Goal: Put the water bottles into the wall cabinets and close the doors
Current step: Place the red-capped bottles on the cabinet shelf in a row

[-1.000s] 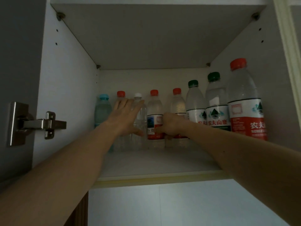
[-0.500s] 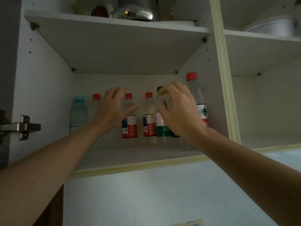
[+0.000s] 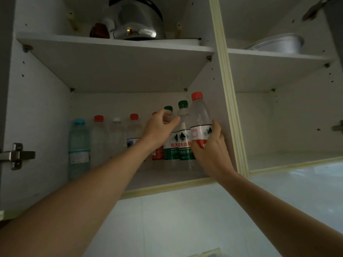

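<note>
Bottles line the lower shelf [image 3: 167, 178] of the open white wall cabinet [image 3: 39, 108], a row running from its left wall to its right wall: a pale blue bottle with a blue cap [image 3: 78, 145] at the far left, then a clear bottle with a red cap [image 3: 98, 138], a clear bottle with a white cap [image 3: 117, 136], another red-capped clear bottle [image 3: 133, 130], and at the right end two green-labelled bottles with green caps [image 3: 182, 130] just beside the tall clear bottle with a red cap and red label [image 3: 199, 119], which stands nearest the front edge against the right wall. Free shelf lies along the front edge ahead of the left-hand bottles, and the neighbouring compartment [image 3: 289, 158] beyond the cream divider strip [image 3: 230, 108] is open too. Above, a shiny steel kettle [image 3: 137, 21] sits on the upper shelf, a metal basin [image 3: 278, 44] on the right one, and a steel door hinge [image 3: 17, 155] shows at the left edge. Compared with half a second ago, the right hand [image 3: 211, 147] has dropped from in front of the green caps to the red-labelled bottle, and the left hand [image 3: 159, 128] has slid right from the middle bottles to the green-capped pair. Right now the right hand wraps that front bottle, thumb on the label, fingers curled round its right side. The left hand reaches in palm down, fingers bent with tips drawn toward the thumb at the necks of the green-capped bottles; whether it actually pinches one, I can't tell.
</note>
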The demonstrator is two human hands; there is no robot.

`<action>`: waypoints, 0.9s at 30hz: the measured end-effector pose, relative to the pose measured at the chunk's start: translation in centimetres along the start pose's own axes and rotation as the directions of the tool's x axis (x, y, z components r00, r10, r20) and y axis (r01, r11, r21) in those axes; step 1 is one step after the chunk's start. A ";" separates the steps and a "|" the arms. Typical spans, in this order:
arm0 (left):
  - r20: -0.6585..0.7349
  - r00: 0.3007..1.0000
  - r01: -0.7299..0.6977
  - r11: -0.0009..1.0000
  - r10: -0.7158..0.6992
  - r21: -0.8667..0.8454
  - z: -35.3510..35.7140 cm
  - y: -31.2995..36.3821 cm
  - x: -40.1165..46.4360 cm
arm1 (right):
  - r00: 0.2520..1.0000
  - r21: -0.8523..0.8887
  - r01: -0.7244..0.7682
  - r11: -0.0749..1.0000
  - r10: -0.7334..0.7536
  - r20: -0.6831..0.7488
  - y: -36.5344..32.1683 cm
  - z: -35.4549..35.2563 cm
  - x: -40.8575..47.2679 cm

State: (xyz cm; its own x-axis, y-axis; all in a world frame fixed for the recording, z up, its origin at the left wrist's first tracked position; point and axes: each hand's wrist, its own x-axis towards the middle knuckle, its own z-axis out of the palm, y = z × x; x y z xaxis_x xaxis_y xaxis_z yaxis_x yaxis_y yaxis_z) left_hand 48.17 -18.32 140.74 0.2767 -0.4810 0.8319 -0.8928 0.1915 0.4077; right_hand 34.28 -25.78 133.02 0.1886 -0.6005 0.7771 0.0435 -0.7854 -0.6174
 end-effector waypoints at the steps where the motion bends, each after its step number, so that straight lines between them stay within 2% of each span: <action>1: 0.005 1.000 0.009 1.000 -0.009 -0.017 0.4 0.4 0.1 | 0.998 0.040 -0.057 0.998 0.057 0.022 0.3 -0.1 0.0; 3: 0.014 0.999 0.038 0.998 -0.037 -0.043 1.0 1.1 0.6 | 0.994 0.051 -0.106 0.993 0.104 0.042 0.6 -0.3 0.1; 8: -0.047 0.997 0.061 0.998 -0.063 -0.030 1.2 2.4 3.0 | 0.996 0.035 -0.076 0.996 0.075 0.046 1.0 -0.4 -0.3; 14: 0.037 0.987 0.157 0.986 -0.155 -0.058 2.3 2.5 5.5 | 0.999 0.006 -0.033 0.999 0.033 0.035 1.5 -0.4 -0.4; 18: 0.074 0.983 0.173 0.979 -0.166 -0.104 3.1 2.3 5.4 | 0.999 -0.011 -0.025 1.000 0.026 0.022 1.8 -0.3 -0.4; 23: -0.055 0.987 0.139 0.968 -0.153 -0.209 2.3 2.2 4.6 | 1.000 -0.012 -0.013 1.000 0.013 0.018 2.1 -0.2 -0.2; 27: -0.173 0.970 0.103 0.933 -0.171 -0.345 -1.2 2.4 3.9 | 1.000 -0.016 -0.009 1.000 0.009 0.007 2.5 -0.3 0.0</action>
State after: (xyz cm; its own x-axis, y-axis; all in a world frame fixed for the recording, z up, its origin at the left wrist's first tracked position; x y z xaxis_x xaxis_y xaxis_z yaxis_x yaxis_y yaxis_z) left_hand 47.54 -18.72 145.44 0.4825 -0.3509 0.8025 -0.6822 0.4241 0.5956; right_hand 34.12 -27.83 131.52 0.1955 -0.6068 0.7704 0.0260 -0.7821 -0.6226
